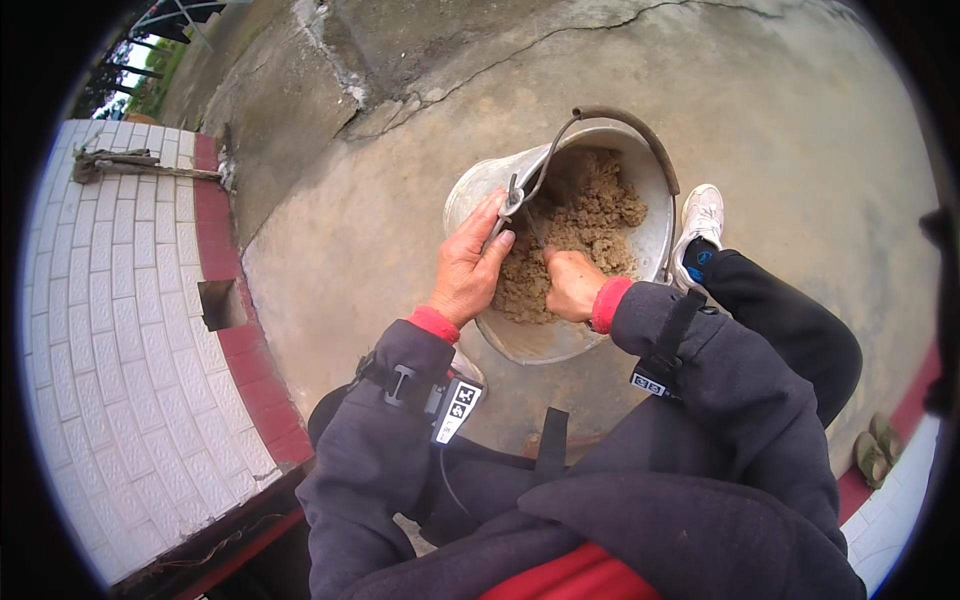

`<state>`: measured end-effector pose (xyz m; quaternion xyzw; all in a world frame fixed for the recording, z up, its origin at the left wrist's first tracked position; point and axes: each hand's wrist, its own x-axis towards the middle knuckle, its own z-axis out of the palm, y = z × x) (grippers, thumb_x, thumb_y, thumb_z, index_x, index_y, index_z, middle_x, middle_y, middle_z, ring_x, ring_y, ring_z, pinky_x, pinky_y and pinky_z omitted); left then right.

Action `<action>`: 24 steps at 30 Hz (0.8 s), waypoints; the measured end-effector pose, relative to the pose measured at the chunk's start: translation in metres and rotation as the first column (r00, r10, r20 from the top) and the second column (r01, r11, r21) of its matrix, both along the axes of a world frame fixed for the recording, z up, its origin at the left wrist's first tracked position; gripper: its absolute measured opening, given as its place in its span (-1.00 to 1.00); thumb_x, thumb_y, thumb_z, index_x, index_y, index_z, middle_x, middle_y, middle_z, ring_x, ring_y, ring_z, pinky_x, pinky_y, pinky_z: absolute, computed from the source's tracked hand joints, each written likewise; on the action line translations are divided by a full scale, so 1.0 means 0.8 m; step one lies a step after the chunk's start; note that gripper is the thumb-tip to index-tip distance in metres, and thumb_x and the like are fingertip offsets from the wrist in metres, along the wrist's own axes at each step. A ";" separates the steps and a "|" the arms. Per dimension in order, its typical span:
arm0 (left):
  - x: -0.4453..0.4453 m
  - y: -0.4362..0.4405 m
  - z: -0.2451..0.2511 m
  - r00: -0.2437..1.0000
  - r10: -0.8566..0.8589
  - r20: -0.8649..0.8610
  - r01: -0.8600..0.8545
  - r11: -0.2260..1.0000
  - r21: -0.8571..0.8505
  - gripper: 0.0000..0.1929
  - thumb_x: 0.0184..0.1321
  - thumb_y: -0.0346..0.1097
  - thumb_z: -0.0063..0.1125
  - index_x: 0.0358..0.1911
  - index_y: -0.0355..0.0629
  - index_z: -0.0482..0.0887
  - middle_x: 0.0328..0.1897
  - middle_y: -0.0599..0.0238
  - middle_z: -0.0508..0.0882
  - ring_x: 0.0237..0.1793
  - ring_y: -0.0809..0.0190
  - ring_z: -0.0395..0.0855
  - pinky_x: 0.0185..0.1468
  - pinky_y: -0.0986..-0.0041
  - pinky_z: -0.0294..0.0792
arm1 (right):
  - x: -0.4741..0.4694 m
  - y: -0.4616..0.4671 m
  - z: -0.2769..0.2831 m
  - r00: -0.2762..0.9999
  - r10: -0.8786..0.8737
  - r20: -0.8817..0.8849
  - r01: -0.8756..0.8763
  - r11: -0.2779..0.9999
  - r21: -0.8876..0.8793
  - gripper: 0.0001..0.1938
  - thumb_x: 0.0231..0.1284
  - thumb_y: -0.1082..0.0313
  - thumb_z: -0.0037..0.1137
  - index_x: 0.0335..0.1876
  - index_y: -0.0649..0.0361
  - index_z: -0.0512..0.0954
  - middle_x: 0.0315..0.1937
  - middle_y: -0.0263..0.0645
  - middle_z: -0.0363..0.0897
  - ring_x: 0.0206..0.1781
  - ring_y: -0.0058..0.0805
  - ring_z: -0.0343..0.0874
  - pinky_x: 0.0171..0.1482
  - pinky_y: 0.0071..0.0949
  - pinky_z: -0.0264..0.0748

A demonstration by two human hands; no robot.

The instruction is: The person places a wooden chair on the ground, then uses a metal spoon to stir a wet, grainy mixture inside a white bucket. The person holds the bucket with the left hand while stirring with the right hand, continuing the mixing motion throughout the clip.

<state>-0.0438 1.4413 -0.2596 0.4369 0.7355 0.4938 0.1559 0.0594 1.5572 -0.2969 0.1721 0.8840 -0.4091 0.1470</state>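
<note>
A metal bucket (487, 184) stands tilted on the concrete between my feet, its mouth towards me. Inside lies a brown, crumbly, damp mash (600, 229). With thumb and fingers, my left hand (474, 266) grips the bucket's left rim, just below the ear of the handle. My right hand (574, 285) is inside the mouth, closed round a thin tool (534, 227) whose far end is hidden in the mash and shadow. The wire bail handle, with a brown hose grip (637, 127), arches over the bucket's far side.
A white tiled wall (112, 300) with a red tiled edge and a square opening (221, 305) runs along the left. My shoe (703, 214) is close to the bucket's right side. A pair of green shoes (872, 457) rests at the lower right. Cracks cross the concrete floor (360, 247) beyond the bucket.
</note>
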 end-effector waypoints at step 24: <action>-0.011 -0.009 -0.008 0.956 0.086 0.279 -0.092 0.996 0.007 -0.60 0.10 -0.47 -0.08 0.08 -0.24 0.33 0.15 0.24 0.35 0.20 0.28 0.20 0.23 0.52 -0.02 | 0.022 0.039 -0.025 0.922 0.308 -0.235 -0.284 0.950 0.132 -0.54 -0.27 0.55 -0.08 -0.06 0.36 0.39 -0.63 0.01 0.44 -0.49 -0.15 0.51 -0.49 -0.31 0.39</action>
